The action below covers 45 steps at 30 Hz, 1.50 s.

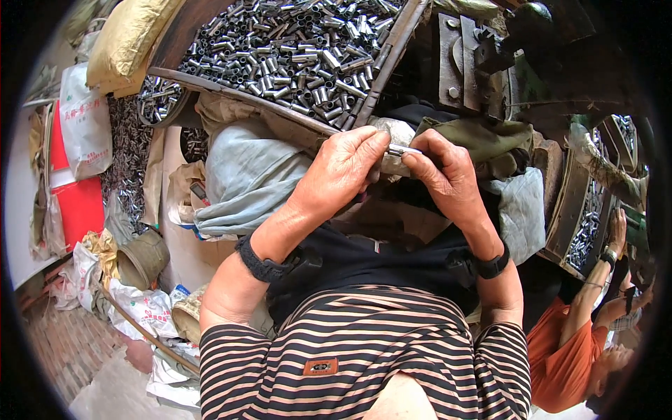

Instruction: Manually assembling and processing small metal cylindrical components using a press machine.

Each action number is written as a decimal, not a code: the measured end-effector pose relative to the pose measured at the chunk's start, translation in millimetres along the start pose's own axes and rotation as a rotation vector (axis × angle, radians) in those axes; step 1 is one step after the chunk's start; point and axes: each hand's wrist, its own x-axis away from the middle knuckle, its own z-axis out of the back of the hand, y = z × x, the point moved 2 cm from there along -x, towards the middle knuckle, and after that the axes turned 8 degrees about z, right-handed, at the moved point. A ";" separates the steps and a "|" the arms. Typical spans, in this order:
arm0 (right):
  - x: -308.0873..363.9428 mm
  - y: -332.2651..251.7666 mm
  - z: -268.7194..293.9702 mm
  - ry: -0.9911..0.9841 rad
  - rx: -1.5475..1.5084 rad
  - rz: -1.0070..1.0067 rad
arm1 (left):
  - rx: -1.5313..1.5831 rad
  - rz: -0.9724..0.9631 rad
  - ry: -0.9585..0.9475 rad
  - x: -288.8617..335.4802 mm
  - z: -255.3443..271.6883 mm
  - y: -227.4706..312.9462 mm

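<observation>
My left hand (332,168) and my right hand (451,175) meet just beyond my lap, in front of the near corner of a wooden tray. Between them runs a short, shiny metal tube (402,150), lying roughly sideways. Left thumb and forefinger pinch one end, and the right thumb and forefinger close on the other. Fingers cover both tube ends. Beyond the hands, the wooden tray (245,105) carries a heap of similar loose metal tubes (287,59).
A dark metal machine (462,66) stands at the far right. Grey-blue cloth (245,178) lies left of my hands. A yellow sack (133,38) and a bucket (143,260) are on the left. At right, a co-worker in orange (565,364) reaches toward another tube tray (560,217).
</observation>
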 end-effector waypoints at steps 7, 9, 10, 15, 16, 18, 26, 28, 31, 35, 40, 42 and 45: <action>2.5 8.3 -1.4 -0.011 -0.276 -0.197 | -0.206 -0.169 0.111 -1.5 -1.3 2.3; 4.0 9.8 -2.2 -0.014 -0.369 -0.293 | -0.302 -0.294 0.173 -2.3 -2.7 4.0; 4.4 9.6 -2.1 -0.003 -0.432 -0.329 | -0.311 -0.311 0.184 -3.1 -3.7 4.1; 5.0 14.9 -2.6 0.014 -0.473 -0.306 | -0.243 -0.292 0.146 -6.2 -2.3 1.9; 5.5 15.7 -1.6 -0.007 -0.516 -0.321 | -0.242 -0.293 0.146 -5.6 -0.4 3.7; 6.0 15.1 -1.1 -0.030 -0.560 -0.336 | 0.053 0.037 -0.125 -4.3 1.1 2.6; 0.2 -6.2 1.8 0.030 0.200 0.107 | 0.038 0.014 -0.075 -4.4 0.8 -1.0; 0.4 -10.3 3.1 0.026 0.264 0.152 | 0.061 0.016 -0.089 -2.8 -0.8 1.0; -1.1 -14.1 5.0 0.019 0.356 0.241 | 0.076 0.011 -0.105 -0.5 -1.1 6.6; -0.3 -11.8 7.5 -0.041 -0.041 -0.110 | -0.087 -0.061 -0.040 1.6 1.3 12.3; 8.4 -7.3 4.5 -0.055 -0.177 -0.184 | -0.206 -0.147 0.018 3.4 4.5 3.8; 12.6 -15.4 5.2 -0.075 0.037 -0.070 | -0.169 -0.063 -0.047 12.1 2.2 6.0; 13.8 -18.5 6.8 -0.050 -0.040 -0.113 | -0.167 -0.089 -0.037 14.1 -0.5 11.0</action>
